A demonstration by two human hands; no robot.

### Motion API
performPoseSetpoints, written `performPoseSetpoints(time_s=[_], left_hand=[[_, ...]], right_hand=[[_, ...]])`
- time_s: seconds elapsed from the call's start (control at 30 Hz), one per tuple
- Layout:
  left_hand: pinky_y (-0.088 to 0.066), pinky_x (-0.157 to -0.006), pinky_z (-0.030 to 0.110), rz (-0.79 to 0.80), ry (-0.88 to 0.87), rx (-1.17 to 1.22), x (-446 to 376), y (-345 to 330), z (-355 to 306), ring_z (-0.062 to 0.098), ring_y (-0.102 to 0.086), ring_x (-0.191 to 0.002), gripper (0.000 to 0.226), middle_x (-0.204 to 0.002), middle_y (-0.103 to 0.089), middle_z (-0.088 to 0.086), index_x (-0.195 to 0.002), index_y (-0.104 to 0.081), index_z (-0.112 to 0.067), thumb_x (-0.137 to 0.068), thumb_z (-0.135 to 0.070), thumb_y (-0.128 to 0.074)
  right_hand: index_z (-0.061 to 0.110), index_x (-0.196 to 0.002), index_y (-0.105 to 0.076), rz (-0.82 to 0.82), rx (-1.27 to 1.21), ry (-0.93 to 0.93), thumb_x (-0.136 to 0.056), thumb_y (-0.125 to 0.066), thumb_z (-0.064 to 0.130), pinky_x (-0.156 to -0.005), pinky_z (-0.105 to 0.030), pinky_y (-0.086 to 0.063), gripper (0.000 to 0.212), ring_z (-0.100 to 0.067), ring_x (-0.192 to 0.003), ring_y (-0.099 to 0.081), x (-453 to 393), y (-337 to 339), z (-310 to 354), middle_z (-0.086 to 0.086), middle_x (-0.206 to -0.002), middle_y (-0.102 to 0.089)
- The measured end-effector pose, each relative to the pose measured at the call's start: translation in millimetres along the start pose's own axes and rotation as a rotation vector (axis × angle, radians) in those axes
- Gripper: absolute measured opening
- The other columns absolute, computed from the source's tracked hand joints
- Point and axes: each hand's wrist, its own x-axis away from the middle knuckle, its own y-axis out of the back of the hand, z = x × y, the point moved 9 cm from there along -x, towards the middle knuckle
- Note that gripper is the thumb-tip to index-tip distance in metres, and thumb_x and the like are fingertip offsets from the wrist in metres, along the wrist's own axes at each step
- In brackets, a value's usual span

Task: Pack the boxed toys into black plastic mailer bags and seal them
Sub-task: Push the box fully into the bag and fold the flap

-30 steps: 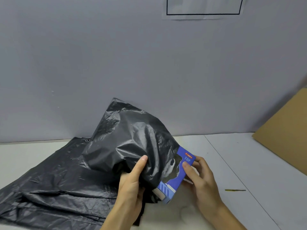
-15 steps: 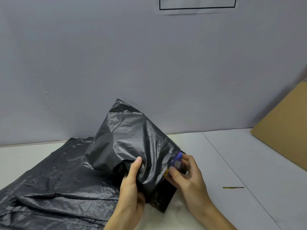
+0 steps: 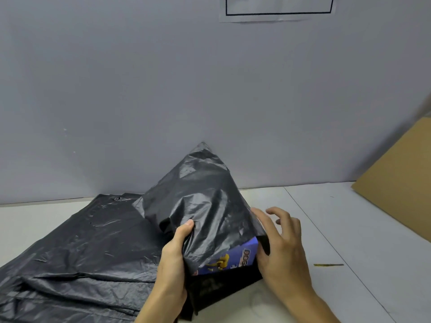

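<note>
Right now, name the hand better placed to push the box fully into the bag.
Right. The right hand lies open against the blue toy box at the mouth of the black mailer bag, while the left hand grips the bag's edge.

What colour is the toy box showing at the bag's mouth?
Blue, with a yellow figure printed on the toy box; seen in the head view.

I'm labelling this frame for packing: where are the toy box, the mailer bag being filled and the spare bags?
toy box (image 3: 235,258): head view, blue printed end face.
mailer bag (image 3: 200,197): head view, raised upper side.
spare bags (image 3: 77,248): head view, flat top sheet.
</note>
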Motion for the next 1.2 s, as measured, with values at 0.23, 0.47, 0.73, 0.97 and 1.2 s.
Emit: performPoseSetpoints(time_s=[0.23, 0.47, 0.73, 0.97, 1.2], left_hand=[[-0.052, -0.082, 0.030, -0.184, -0.173, -0.544, -3, 15, -7, 0.019, -0.070, -0.087, 0.049, -0.084, -0.075, 0.000, -0.086, -0.073, -0.011, -0.090, -0.057, -0.058], [-0.048, -0.082, 0.033, -0.472, -0.811, -1.016, 33, 4, -68, 0.018, -0.057, -0.097, 0.024, -0.098, -0.061, -0.008, -0.112, -0.062, -0.018, -0.094, -0.032, -0.062], [-0.047, -0.102, 0.047, 0.114, -1.040, -1.755, 41, -60, -21, 0.021, -0.058, -0.127, 0.078, -0.133, -0.063, -0.007, -0.125, -0.068, -0.025, -0.061, -0.070, -0.076], [-0.056, -0.087, 0.039, 0.002, -1.043, -1.700, 39, -56, -26, 0.020, -0.067, -0.113, 0.076, -0.122, -0.070, -0.005, -0.116, -0.072, -0.020, -0.054, -0.058, -0.089], [-0.058, -0.072, 0.033, -0.039, -1.101, -1.646, 44, -59, -24, 0.020, -0.068, -0.097, 0.063, -0.111, -0.070, -0.005, -0.107, -0.071, -0.017, -0.058, -0.051, -0.090]], right_hand=[[0.015, -0.126, -0.065, 0.125, -0.072, -0.171, -0.090, -0.064, -0.001, -0.067, -0.028, -0.060, 0.039, -0.015, -0.084, -0.062, 9, -19, -25, -0.003, -0.094, -0.068], [0.014, -0.123, -0.065, 0.121, -0.071, -0.197, -0.091, -0.070, 0.017, -0.062, -0.018, -0.055, 0.033, -0.013, -0.082, -0.060, 10, -21, -29, -0.004, -0.095, -0.070], [0.018, -0.118, -0.070, 0.053, 0.031, -0.153, -0.087, -0.072, 0.023, -0.071, -0.031, -0.054, 0.031, -0.019, -0.084, -0.054, 9, -13, -21, -0.004, -0.094, -0.070], [0.013, -0.085, -0.074, 0.028, -0.127, -0.026, -0.077, -0.069, 0.022, -0.050, -0.004, -0.040, 0.013, -0.002, -0.055, -0.054, 2, 3, -9, 0.011, -0.069, -0.067], [0.012, -0.083, -0.074, 0.020, -0.163, 0.048, -0.076, -0.081, 0.013, -0.052, -0.005, -0.047, 0.010, -0.005, -0.057, -0.060, 5, 7, -6, 0.007, -0.070, -0.070]])
